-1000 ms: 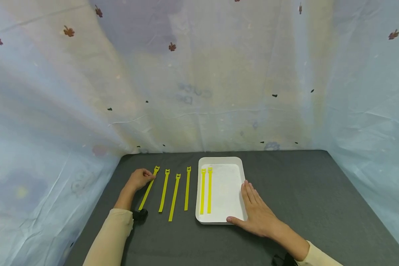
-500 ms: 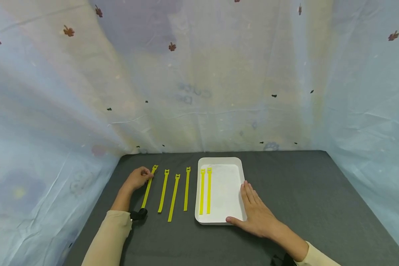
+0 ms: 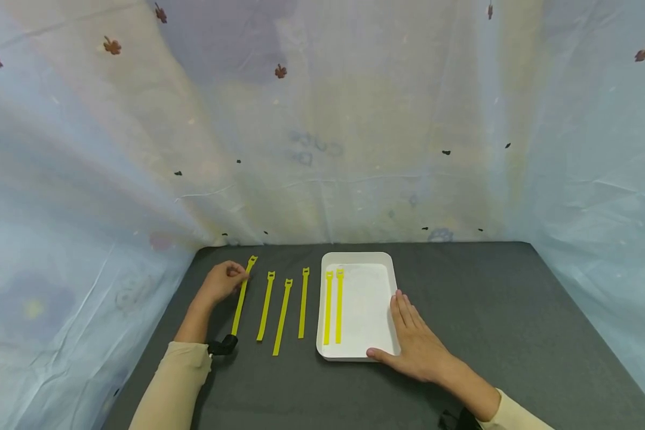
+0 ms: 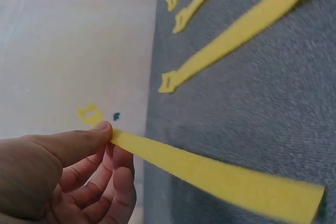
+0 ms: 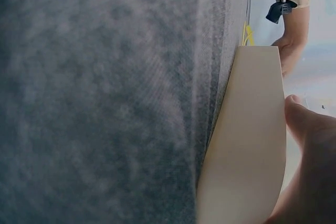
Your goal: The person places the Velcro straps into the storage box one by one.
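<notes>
Head | left hand (image 3: 224, 283) pinches strap (image 3: 239, 307) | tray edge (image 3: 357, 258) well apart

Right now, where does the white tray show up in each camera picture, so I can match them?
Head: the white tray is in the lower half, just right of center, two yellow straps lying in it and the right hand at its edge.
Left wrist: not in it.
Right wrist: its outer side fills a tall area right of center, down to the bottom edge.
Shared landmark: the gray cloth, in all three.
</notes>
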{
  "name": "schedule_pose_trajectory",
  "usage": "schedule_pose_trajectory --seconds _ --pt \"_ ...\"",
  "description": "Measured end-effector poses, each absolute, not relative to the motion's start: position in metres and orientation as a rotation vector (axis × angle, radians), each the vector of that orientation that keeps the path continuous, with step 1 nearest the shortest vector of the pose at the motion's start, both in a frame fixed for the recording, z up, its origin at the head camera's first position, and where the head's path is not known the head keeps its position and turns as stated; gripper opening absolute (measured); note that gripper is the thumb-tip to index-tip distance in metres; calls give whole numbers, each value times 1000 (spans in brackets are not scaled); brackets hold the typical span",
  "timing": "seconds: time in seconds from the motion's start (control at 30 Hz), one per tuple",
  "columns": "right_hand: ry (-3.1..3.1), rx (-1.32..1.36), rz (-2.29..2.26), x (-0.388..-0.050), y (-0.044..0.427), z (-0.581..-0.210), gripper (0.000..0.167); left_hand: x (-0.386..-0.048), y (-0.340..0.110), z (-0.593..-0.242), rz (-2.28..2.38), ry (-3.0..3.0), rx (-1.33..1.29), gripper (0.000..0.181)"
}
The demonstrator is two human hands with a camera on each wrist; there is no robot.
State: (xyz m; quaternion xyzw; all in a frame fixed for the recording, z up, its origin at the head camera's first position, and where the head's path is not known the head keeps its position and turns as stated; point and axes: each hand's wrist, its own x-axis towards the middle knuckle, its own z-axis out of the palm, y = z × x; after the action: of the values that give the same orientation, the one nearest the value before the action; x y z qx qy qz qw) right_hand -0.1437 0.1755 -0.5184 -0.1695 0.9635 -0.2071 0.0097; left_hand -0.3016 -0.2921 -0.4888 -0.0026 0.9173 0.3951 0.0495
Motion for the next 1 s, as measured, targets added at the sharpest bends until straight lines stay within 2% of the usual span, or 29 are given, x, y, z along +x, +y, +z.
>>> schedule_pose_trajectory --seconds 0.37,1.0 --pt "3003 -528 -649 -144 175 -517 130 -294 -275 -464 1227 2846 98 27" --pt "3013 -526 -677 -143 176 -517 131 -275 -214 -435 1453 2742 323 23"
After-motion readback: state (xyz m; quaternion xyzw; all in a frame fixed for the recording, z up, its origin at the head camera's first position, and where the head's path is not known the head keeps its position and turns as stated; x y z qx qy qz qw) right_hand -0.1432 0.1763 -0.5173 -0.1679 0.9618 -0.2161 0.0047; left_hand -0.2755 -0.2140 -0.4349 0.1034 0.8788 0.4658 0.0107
